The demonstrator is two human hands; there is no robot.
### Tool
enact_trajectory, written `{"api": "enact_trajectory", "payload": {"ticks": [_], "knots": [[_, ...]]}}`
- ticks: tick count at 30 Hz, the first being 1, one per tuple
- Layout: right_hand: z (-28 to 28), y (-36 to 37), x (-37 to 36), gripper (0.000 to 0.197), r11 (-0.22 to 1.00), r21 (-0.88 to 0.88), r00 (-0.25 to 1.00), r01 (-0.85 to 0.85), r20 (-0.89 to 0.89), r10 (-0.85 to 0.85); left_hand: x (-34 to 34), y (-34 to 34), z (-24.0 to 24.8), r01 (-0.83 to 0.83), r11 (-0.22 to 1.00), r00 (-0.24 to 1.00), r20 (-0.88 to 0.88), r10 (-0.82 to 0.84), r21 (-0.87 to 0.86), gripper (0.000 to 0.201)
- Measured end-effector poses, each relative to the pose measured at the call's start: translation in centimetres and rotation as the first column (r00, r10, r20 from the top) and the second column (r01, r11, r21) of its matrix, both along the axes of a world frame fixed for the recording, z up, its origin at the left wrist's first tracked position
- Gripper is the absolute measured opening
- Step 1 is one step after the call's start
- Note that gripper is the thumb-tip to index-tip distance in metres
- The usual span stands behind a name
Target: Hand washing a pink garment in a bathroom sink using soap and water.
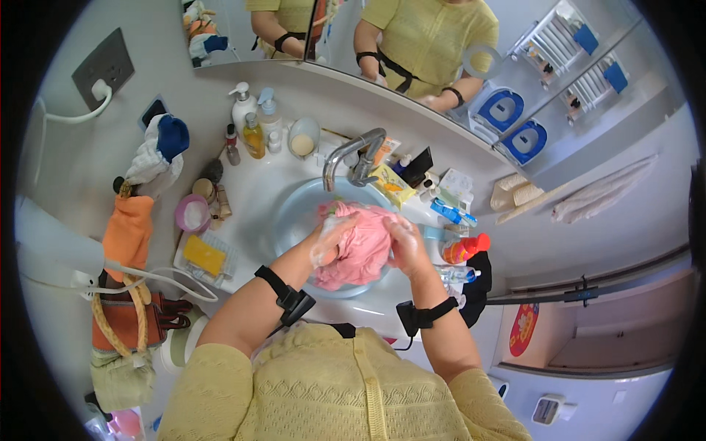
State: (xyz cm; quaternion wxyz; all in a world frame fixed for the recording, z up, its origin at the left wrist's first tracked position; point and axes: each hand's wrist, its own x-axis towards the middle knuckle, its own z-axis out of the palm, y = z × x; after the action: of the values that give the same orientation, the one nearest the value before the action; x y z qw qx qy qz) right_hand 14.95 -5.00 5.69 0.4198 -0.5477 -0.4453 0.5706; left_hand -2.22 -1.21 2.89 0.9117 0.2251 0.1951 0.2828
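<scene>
A wet, bunched pink cloth (362,248) is held over a light blue basin (288,220) set in the sink. My left hand (332,241) grips the cloth's left side, with white suds on the skin. On the opposite side my right hand (404,241) holds the cloth, thumb and fingers curled into its folds, also soapy. Some of the cloth hangs toward the basin's near rim. Parts of my fingers are hidden in the fabric. Just beyond the cloth stands a chrome faucet (349,156), its spout over the basin.
Pump bottles (243,106) and a yellow oil-like bottle (254,137) line the back left counter. A yellow sponge (204,254) lies at the left. A red-capped bottle (465,248) and toothpaste tubes crowd the right. A mirror (426,51) spans the back wall.
</scene>
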Motion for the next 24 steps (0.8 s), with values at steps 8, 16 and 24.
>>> {"api": "enact_trajectory", "payload": {"ticks": [8, 16, 24], "knots": [[-0.8, 1.3, -0.4, 0.023, 0.978, -0.045, 0.88, 0.202, -0.43, -0.202, 0.1, -0.8, -0.9, -0.157, 0.986, 0.967, 0.197, 0.164, -0.05, 0.037], [-1.9, -2.2, -5.8, 0.024, 0.902, 0.419, 0.792, -0.107, 0.584, -0.177, 4.6, -0.8, -5.5, -0.37, 0.917, 0.924, 0.046, 0.381, -0.151, 0.031], [-2.8, -0.9, -7.7, 0.024, 0.55, 0.821, 0.557, -0.155, 0.532, -0.638, 4.3, 0.0, -6.0, -0.388, 0.889, 0.921, -0.07, 0.383, -0.244, 0.03]]}}
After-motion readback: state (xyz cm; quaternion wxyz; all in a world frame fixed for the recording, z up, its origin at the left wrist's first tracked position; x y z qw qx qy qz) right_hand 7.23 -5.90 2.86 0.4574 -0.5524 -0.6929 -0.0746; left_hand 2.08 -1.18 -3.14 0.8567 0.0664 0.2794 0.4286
